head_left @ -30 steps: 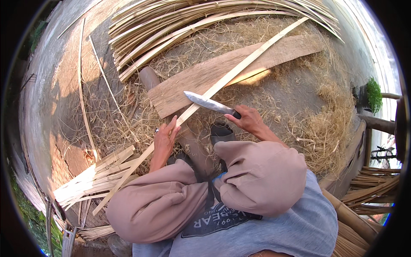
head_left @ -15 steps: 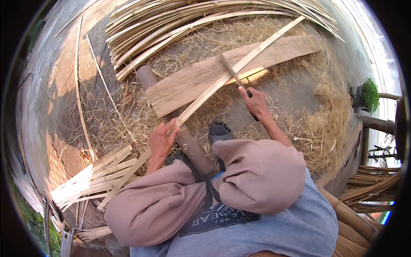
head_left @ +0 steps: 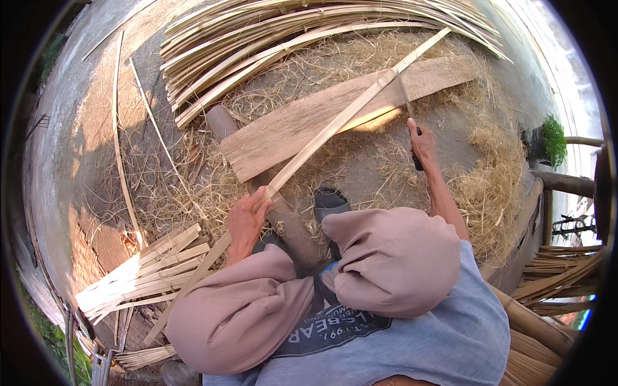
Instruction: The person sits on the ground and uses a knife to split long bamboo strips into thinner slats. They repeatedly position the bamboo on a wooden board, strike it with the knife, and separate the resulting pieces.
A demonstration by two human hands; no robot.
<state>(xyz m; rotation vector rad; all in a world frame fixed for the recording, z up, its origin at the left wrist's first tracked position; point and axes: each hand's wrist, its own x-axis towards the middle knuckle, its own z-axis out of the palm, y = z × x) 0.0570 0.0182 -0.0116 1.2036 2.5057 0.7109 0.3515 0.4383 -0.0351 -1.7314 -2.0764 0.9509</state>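
My left hand [head_left: 246, 219] is closed round a long pale bamboo strip [head_left: 335, 121] near my left knee. The strip runs up and to the right across a wide wooden plank [head_left: 277, 132]. In my right hand [head_left: 423, 147] is a knife [head_left: 404, 96] with a dark handle, gripped in a fist. Its thin blade points up and away, with the tip by the strip over the right part of the plank. The strip's lower end passes beside my left knee.
Beyond the plank lies a large bundle of bamboo strips [head_left: 257, 45]. Shorter strips [head_left: 138, 276] are piled at the left. Curly shavings [head_left: 496, 174] cover much of the ground. A round log [head_left: 222, 122] lies under the plank. My sandalled foot [head_left: 331, 202] is near it.
My right hand has moved the knife right and outward along the strip, from about the plank's middle toward its right part. My left hand keeps its hold on the strip.
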